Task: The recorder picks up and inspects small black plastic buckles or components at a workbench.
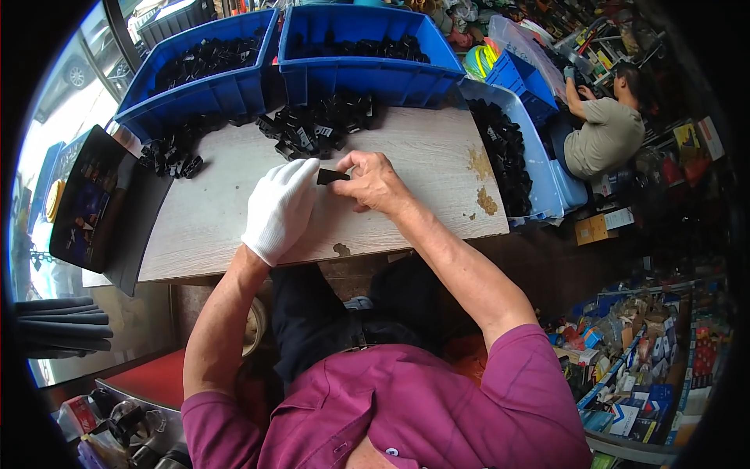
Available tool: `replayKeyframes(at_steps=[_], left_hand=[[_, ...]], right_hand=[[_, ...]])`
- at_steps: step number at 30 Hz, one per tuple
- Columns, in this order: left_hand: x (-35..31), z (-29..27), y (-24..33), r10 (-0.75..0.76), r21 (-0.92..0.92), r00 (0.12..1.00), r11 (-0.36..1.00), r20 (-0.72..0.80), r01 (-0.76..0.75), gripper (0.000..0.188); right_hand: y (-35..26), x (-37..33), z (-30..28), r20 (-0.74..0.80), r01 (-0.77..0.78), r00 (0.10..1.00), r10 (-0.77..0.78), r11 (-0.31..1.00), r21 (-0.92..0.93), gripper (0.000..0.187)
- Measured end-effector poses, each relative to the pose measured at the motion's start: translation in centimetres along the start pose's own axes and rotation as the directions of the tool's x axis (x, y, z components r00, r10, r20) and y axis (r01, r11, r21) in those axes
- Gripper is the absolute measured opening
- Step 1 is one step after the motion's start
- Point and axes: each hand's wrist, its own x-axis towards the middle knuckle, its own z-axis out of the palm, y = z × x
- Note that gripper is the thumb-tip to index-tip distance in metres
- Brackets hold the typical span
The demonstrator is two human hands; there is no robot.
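My left hand [280, 205], in a white knit glove, is closed with its fingertips at the left end of a small black part [331, 177]. My bare right hand [373, 184] pinches the right end of the same part between thumb and forefinger. Both hands hold it just above the pale wood-grain table [422, 168]. The exact kind of the part is too small to tell. Just beyond my hands lies a loose pile of similar black parts [316, 129], some with small white markings. A smaller heap of black parts [173, 156] lies at the table's left.
Two blue bins [367, 84] [195, 90] of black parts stand at the table's far side. A pale blue tub [544, 187] of them is at the right. A tablet-like screen [90, 207] leans at the left edge. Another person [605, 129] works at the far right.
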Motion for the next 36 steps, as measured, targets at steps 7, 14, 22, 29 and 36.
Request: replayKeyframes(at_steps=[7, 14, 22, 29, 36], left_hand=[[-0.4, 0.1, -0.4, -0.045, 0.054, 0.999, 0.998, -0.019, 0.046, 0.027], [-0.1, 0.5, -0.3, -0.076, 0.03, 0.997, 0.997, 0.03, 0.076, 0.025], [-0.5, -0.1, -0.7, -0.107, 0.064, 0.994, 0.992, 0.021, 0.106, 0.024], [0.2, -0.6, -0.4, -0.101, -0.056, 0.973, 0.994, -0.206, 0.092, 0.025], [-2.2, -7.3, -10.3, -0.264, 0.45, 0.876, 0.777, -0.403, 0.441, 0.027]], right_hand=[[0.2, -1.1, -10.3, -0.343, -0.029, 0.934, 0.103, 0.976, 0.214, 0.044], [2.2, 0.9, -19.3, -0.835, 0.151, 0.536, 0.124, 0.959, 0.239, 0.062], [3.4, -0.6, -11.3, -0.488, 0.007, 0.854, 0.181, 0.933, 0.359, 0.028], [3.7, -2.1, -9.0, -0.401, 0.019, 0.904, 0.146, 0.925, 0.378, 0.029], [4.7, -2.7, -7.5, -0.376, 0.033, 0.918, 0.128, 0.919, 0.393, 0.024]])
